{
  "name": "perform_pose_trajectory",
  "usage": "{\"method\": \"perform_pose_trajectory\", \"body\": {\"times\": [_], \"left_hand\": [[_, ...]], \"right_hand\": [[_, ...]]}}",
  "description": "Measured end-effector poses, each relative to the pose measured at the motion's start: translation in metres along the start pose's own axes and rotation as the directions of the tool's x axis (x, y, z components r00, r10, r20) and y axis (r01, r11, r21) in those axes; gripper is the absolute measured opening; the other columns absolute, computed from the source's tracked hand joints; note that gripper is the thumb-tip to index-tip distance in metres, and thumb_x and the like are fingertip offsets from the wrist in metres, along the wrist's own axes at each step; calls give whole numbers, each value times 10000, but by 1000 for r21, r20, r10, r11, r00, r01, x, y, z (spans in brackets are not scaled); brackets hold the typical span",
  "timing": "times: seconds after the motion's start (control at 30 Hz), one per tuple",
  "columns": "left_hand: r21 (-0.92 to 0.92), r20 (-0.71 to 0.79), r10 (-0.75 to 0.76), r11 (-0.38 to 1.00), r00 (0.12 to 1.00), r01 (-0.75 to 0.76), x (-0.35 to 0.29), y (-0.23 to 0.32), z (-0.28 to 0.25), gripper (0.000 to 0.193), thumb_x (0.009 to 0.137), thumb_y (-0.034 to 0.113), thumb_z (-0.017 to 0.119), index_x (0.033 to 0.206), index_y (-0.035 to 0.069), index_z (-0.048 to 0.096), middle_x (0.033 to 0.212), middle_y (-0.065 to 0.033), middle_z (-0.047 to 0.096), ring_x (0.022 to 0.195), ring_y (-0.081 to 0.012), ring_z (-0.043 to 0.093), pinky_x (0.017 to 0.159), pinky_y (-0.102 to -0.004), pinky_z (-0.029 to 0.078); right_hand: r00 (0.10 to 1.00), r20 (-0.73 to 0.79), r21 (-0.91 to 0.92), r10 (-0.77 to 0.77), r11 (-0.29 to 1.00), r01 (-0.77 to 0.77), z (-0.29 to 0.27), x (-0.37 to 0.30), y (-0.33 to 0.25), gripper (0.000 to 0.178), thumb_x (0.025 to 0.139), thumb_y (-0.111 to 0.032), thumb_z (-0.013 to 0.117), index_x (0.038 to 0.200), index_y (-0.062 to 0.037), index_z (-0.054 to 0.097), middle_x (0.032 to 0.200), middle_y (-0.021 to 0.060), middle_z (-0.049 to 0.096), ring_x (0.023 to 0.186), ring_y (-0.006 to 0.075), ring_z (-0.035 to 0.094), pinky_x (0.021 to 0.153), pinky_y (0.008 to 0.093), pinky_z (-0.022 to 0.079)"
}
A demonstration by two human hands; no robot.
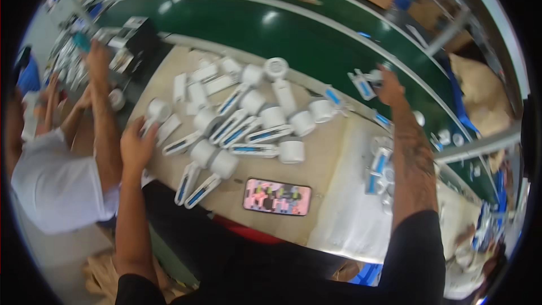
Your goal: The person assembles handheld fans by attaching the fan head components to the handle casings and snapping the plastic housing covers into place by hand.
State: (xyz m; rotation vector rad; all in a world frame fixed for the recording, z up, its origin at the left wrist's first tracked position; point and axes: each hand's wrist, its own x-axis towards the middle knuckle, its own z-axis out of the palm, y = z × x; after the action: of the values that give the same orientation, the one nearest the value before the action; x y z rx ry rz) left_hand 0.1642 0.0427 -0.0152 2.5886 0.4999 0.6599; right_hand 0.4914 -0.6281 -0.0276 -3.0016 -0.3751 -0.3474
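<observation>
My left hand [137, 146], at the left edge of the table, is closed around a white round-headed handheld device [158, 109]. Over the far green belt, my right hand [390, 88] grips a white part with a blue strip [362, 84]; motion blurs it, and the fingers partly cover it. Between my arms lie several more white handheld devices with cylindrical heads; one [291, 150] points its handle left. Another [276, 68] shows a grille on its round face. Long dark or blue insets run along some of the handles [202, 191].
A phone [277, 196] with a lit screen lies near the table's front edge. More white and blue parts [379, 169] rest beside my right forearm. Beyond the table runs a green conveyor belt [226, 25]. Close on the left, a person in a white shirt [65, 183] is working.
</observation>
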Motion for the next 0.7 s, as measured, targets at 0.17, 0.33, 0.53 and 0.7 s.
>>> {"method": "perform_pose_trajectory", "body": {"times": [0.17, 0.33, 0.53, 0.7], "left_hand": [[-208, -185, 39, 975, 982, -78, -26, 54, -33, 260, 895, 181, 700, 1080, -2, 703, 981, -141, 694, 953, -265, 645, 886, -332, 474], [-803, 153, -24, 580, 988, 139, -66, 118, -56, 218, 950, 103, 626, 1107, -43, 666, 1028, -118, 709, 959, -152, 647, 888, -280, 466], [-594, 721, 326, -163, 611, 788, -79, 207, -18, 580, 1057, 458, 361, 1309, -34, 536, 1160, -191, 664, 1040, -280, 663, 973, -404, 487], [-32, 583, 746, -373, 320, 927, -118, 222, -4, 583, 1063, 477, 301, 1382, 13, 456, 1113, -183, 672, 1012, -337, 686, 938, -473, 544]], "right_hand": [[997, -75, 260, -26, 965, 44, -80, -13, -39, 555, 736, -248, 846, 1174, -4, 608, 1036, 170, 661, 956, 274, 645, 852, 354, 506], [997, -61, 847, -45, 526, 76, -161, -78, -158, 425, 895, -151, 740, 1245, -31, 530, 1073, 24, 593, 969, 107, 557, 852, 240, 467], [956, 156, 987, -249, 86, -139, -175, -178, -256, 858, 787, -552, 779, 1330, 22, 444, 1087, 226, 684, 707, 165, 665, 577, 246, 518], [914, 263, 960, -309, -14, -281, -161, -231, -293, 674, 787, 36, 753, 1358, -62, 409, 1347, 159, 558, 1132, 222, 615, 801, 310, 581]]}}
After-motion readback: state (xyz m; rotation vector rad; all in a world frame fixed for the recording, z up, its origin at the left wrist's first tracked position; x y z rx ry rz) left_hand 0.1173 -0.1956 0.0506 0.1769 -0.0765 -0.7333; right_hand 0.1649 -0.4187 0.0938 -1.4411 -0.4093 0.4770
